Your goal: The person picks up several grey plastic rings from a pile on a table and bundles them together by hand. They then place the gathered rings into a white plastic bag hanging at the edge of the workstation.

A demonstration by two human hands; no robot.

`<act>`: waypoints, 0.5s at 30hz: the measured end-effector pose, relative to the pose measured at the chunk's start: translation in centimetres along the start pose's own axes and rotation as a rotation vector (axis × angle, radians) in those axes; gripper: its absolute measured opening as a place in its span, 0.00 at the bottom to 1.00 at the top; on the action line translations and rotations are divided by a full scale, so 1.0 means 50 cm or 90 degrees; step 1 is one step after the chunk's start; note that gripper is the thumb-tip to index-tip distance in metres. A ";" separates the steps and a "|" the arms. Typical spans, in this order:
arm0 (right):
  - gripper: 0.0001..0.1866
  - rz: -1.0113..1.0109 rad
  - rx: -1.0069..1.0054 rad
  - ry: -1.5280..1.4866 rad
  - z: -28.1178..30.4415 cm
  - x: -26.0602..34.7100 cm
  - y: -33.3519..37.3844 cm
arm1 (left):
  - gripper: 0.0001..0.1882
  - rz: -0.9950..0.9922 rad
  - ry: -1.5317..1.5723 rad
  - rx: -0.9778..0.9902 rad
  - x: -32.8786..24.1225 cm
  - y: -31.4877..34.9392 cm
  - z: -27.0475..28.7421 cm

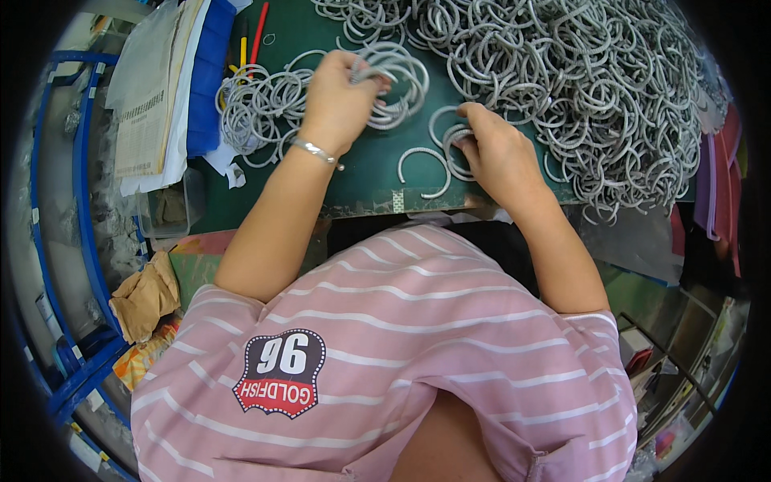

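Grey ribbed open rings lie all over the green work table (361,181). My left hand (339,100), with a silver bangle at its wrist, is closed around a bunch of these rings (414,84). Slightly blurred, the bunch hangs over the table. Closer to the front edge, my right hand (504,157) pinches a couple of open rings (451,153) between thumb and fingers. Just left of them lies a single C-shaped ring (402,166), its gap toward the lower right. A small pile of rings (255,112) sits to the left of my left hand.
A large heap of rings (578,88) covers the table's right and far side. At the left stand a blue bin (210,72), papers (146,104) and a clear plastic tub (173,209). A red pen (259,32) lies behind the small pile. Blue shelving (84,193) borders the left.
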State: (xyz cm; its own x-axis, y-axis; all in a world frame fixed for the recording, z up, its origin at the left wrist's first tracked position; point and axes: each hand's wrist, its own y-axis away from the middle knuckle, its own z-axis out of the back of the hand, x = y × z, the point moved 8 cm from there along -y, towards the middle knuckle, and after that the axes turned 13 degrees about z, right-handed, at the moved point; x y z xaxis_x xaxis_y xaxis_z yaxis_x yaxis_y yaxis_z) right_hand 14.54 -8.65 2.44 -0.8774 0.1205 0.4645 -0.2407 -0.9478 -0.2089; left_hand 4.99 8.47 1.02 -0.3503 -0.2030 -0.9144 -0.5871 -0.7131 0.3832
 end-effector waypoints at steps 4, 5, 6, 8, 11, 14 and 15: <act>0.19 -0.053 0.048 0.046 0.001 -0.009 0.026 | 0.18 0.071 0.098 0.129 -0.014 0.048 -0.004; 0.19 -0.056 0.050 0.050 0.000 -0.008 0.032 | 0.20 0.072 0.034 0.151 -0.016 0.072 -0.017; 0.16 -0.040 0.012 0.042 0.007 -0.003 0.038 | 0.22 0.071 -0.033 0.175 -0.016 0.083 -0.031; 0.13 -0.011 -0.018 0.064 0.015 0.010 0.045 | 0.22 -0.047 -0.243 0.224 0.014 0.090 -0.064; 0.08 0.085 -0.091 0.120 0.031 0.016 0.050 | 0.18 -0.381 -0.493 0.117 -0.012 0.141 -0.108; 0.07 0.152 -0.145 0.120 0.056 0.022 0.064 | 0.18 -0.379 -0.532 0.161 -0.019 0.138 -0.125; 0.07 0.102 -0.158 0.026 0.063 0.006 0.074 | 0.18 -0.339 -0.527 0.190 -0.009 0.133 -0.124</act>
State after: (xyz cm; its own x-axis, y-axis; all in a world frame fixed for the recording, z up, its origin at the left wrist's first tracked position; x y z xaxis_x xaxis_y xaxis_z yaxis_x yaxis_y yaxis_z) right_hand 14.69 -13.07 4.54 -0.9268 -0.0079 0.3755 -0.1885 -0.8550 -0.4832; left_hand 5.78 -0.35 3.15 -0.3189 0.6977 -0.6415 -0.9311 -0.3571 0.0745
